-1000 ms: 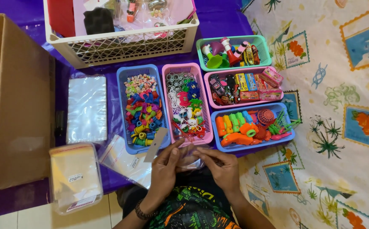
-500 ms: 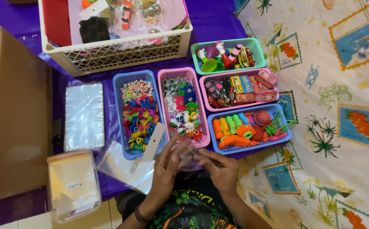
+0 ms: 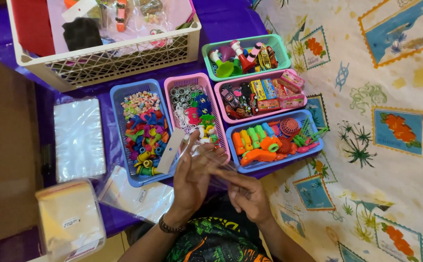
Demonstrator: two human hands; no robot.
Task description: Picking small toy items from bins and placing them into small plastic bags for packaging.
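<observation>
— Cardboard box (image 3: 2, 145) fills the far left edge, doesn't it?

— Yes, well left of the blue basket (image 3: 124, 97) of small coloured toys. Between them lies a stack of clear bags (image 3: 79, 138), with a second pile of bags (image 3: 68, 221) nearer me and little bare cloth around.

— And your hands?

— My left hand (image 3: 192, 182) sits just below that blue basket's near rim, fingers pinched on a clear plastic bag (image 3: 206, 157). My right hand (image 3: 245, 194), just right of it, grips the same bag from below.

— Room to move?

— Tight ahead: the pink basket (image 3: 197, 82) stands right of the blue one, rims touching, then a second blue basket (image 3: 308, 119). Farther right the patterned tablecloth (image 3: 396, 170) lies open.
</observation>
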